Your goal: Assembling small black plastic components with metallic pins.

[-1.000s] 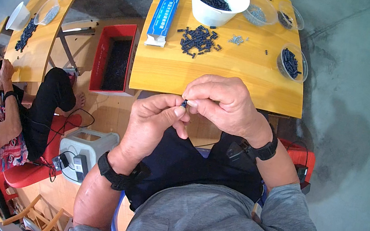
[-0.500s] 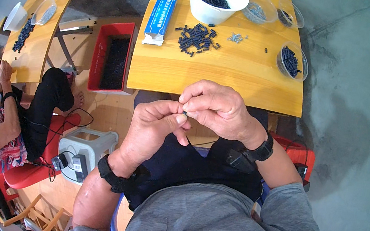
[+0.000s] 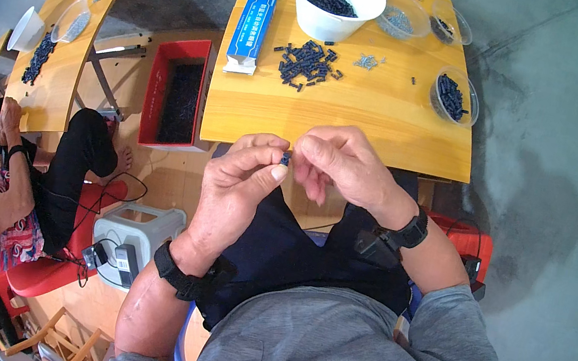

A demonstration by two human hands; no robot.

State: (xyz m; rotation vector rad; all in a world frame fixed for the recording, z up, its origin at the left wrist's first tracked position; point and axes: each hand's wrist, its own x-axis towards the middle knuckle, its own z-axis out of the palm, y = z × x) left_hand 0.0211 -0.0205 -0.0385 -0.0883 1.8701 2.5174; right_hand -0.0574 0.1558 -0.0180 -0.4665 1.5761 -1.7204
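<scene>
My left hand [image 3: 238,183] pinches a small dark plastic sleeve [image 3: 285,158] upright between thumb and index finger, just off the table's near edge. Close beside it on the right is my right hand [image 3: 346,166], its fingers loosely bent and apart, with nothing visible in them. Beyond the hands, a heap of similar dark sleeves [image 3: 308,65] lies on the wooden table [image 3: 344,128]. A little pile of silver screw-like pieces [image 3: 367,61] sits to the right of the heap.
A white tub [image 3: 332,22] of dark pieces stands at the back, beside a blue box [image 3: 251,31]. Clear plastic bowls [image 3: 462,120] hold small parts. A red bin [image 3: 154,91] stands left of the table. Another person [image 3: 4,196] sits at a table on the left.
My right hand has come away from the piece and its fingers have loosened. My left hand still grips the dark sleeve, which is now more exposed.
</scene>
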